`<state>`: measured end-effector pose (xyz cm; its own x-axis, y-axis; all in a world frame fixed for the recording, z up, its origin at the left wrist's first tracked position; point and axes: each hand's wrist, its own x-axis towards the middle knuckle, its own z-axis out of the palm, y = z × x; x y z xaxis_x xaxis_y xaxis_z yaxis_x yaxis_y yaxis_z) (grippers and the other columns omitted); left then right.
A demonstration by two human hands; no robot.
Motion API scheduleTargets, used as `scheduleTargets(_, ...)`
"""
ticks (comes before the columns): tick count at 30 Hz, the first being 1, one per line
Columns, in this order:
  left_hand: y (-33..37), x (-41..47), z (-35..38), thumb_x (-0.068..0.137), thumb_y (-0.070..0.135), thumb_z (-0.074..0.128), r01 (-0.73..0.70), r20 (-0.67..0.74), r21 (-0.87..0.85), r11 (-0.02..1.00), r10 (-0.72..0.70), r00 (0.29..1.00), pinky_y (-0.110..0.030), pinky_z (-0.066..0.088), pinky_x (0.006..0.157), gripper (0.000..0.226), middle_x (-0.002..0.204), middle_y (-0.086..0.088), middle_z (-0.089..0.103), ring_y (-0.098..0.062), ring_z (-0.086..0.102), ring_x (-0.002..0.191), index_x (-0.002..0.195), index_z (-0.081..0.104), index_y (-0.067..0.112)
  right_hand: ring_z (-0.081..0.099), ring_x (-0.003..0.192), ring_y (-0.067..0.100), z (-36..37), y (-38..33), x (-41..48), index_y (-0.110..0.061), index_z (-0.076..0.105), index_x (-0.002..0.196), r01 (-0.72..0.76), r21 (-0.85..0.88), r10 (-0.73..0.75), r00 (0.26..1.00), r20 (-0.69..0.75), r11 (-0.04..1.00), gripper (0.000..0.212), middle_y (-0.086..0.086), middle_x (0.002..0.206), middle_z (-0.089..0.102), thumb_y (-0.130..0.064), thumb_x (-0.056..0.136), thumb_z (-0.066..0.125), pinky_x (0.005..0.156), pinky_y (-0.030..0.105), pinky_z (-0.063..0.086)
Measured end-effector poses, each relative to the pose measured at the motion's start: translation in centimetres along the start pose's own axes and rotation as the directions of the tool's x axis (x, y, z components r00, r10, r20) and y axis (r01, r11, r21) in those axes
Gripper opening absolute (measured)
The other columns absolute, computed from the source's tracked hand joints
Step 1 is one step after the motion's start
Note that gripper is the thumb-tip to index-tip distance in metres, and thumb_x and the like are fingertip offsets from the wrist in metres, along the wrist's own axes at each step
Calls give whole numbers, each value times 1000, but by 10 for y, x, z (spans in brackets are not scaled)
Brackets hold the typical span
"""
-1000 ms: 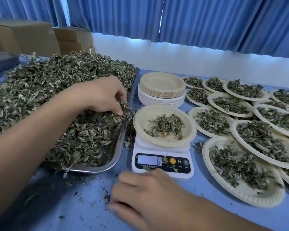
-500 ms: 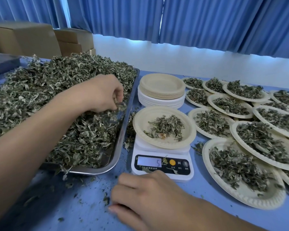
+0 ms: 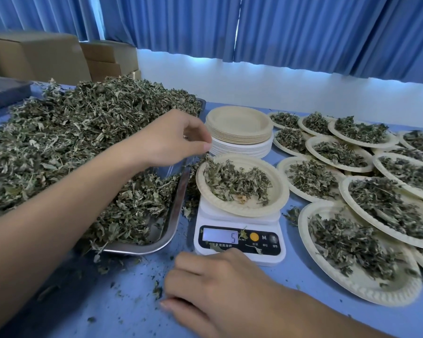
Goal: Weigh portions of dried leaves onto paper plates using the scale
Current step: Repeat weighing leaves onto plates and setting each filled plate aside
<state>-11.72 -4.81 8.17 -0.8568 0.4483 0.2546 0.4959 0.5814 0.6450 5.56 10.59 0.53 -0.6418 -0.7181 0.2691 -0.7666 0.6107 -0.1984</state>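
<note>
Many filled plates [image 3: 357,286] lie on the right. Plate [image 3: 276,191] on scale [image 3: 239,222] part-loaded, reading 5. Left hand [image 3: 171,140] fingers pinched beside its rim, contents unclear. Right hand [image 3: 220,289] rests slack on bench [image 3: 103,303]. Tray [image 3: 172,215] heaped: much left.

Blue pleated curtains [image 3: 303,32] are hanging across the back, daylight glowing beneath their hem onto a white wall [image 3: 254,86]. Cardboard boxes [image 3: 47,57] are sitting stacked behind the blue table [image 3: 95,301].

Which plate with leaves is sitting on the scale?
The plate right behind the display, atop the white scale. The other filled plates lie on the blue table to its right.
</note>
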Motion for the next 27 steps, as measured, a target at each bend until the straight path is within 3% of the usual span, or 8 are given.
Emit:
scheduleTargets(5, -8, 2, 3, 90, 29, 75, 43, 53, 156, 987, -52, 997, -9, 50, 71, 17, 95, 8, 74, 3, 65, 77, 105, 75, 21, 38, 63, 14, -1, 0, -1, -24, 63, 94, -8, -1, 8, 1000, -18, 1000, 24, -7, 86, 48, -41, 106, 50, 54, 36, 42)
scheduleTargets(9, -7, 1, 10, 91, 27, 74, 60, 83, 204, 977, -78, 994, -24, 54, 78, 19, 95, 8, 72, -4, 65, 82, 108, 75, 20, 34, 65, 13, -2, -1, -2, -24, 64, 94, -8, 0, 8, 1000, -21, 1000, 23, -7, 87, 48, -40, 105, 51, 55, 36, 41)
scheduleTargets(12, -9, 2, 4, 93, 21, 69, 77, -11, 337, 938, -78, 997, -24, 45, 74, 14, 87, 12, 66, -1, 59, 79, 106, 73, 22, 29, 64, 12, -3, -2, -1, -22, 64, 91, -4, -5, 3, 999, -36, 1000, 24, -7, 83, 43, -38, 105, 53, 52, 32, 37)
scheduleTargets(14, -13, 3, -5, 94, 17, 65, 121, -7, 436, 892, -131, 991, -29, 50, 76, 15, 91, 7, 65, -9, 62, 81, 107, 70, 23, 30, 64, 12, -4, -2, -1, -22, 64, 91, -1, -8, 1, 999, -34, 1000, 23, -7, 82, 41, -37, 104, 53, 52, 31, 35)
scheduleTargets(17, -20, 1, -17, 95, 21, 65, 148, 181, 611, 778, -319, 930, -34, 53, 83, 17, 102, 2, 62, -17, 61, 89, 111, 63, 23, 38, 63, 13, -5, -2, -1, -22, 64, 91, -3, -11, 3, 1000, -19, 1000, 23, -6, 83, 44, -37, 105, 52, 52, 31, 36)
scheduleTargets(20, -25, -3, -17, 93, 33, 69, 37, 378, 690, 723, -404, 833, -30, 47, 71, 17, 93, 9, 61, -9, 57, 80, 105, 63, 23, 41, 64, 14, -5, -2, -1, -22, 64, 92, -9, -6, 9, 1000, -6, 1000, 25, -7, 84, 45, -38, 105, 50, 53, 31, 35)
scheduleTargets(24, -25, -4, -10, 85, 33, 75, -12, 469, 665, 746, -406, 784, -34, 48, 67, 21, 86, -4, 66, -26, 60, 72, 88, 58, 21, 31, 65, 11, -5, -3, 0, -22, 64, 94, -17, -4, 17, 1000, 9, 1000, 26, -7, 85, 45, -39, 106, 48, 54, 31, 36)
scheduleTargets(27, -21, -7, -8, 76, 29, 83, 24, 507, 626, 780, -430, 747, -37, 50, 63, 32, 83, -3, 64, -37, 69, 79, 90, 56, 18, 30, 66, 11, -5, -4, 1, -23, 64, 95, -19, -9, 19, 999, 29, 1000, 28, -7, 86, 45, -40, 107, 46, 54, 33, 37)
